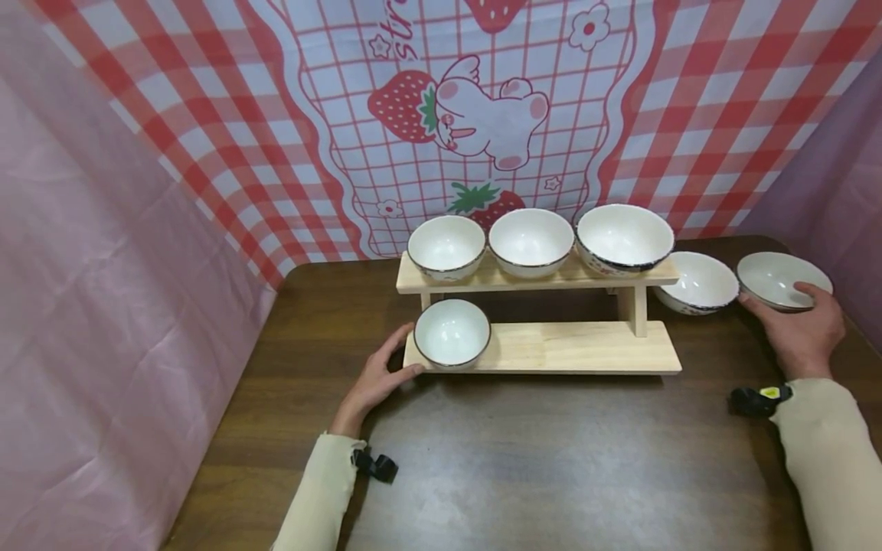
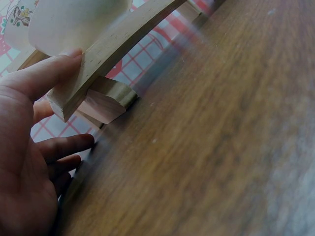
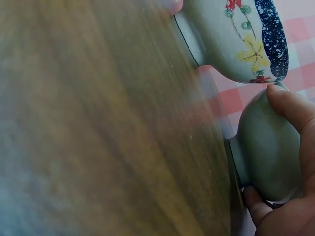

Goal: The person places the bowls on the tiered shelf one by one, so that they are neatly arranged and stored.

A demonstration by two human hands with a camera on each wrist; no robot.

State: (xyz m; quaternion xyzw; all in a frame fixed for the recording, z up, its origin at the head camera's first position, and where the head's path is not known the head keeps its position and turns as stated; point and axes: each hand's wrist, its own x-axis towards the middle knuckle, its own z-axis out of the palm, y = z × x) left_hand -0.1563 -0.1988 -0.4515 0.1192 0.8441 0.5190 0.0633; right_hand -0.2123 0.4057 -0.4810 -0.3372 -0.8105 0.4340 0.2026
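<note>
At the far right of the table, my right hand grips a white bowl with a thin dark rim. In the right wrist view its thumb is at the rim of this plain pale bowl, and another finger reaches near the foot. My left hand holds the left end of the two-tier wooden rack. The left wrist view has the thumb on the end of the board, with the lower fingers spread below it. Beside this hand, a small dark-rimmed bowl sits on the lower board.
Along the upper board stand a left bowl, a middle bowl and a larger right bowl. A flower-patterned bowl stands on the table between rack and right hand. Behind hangs a red-checked strawberry cloth.
</note>
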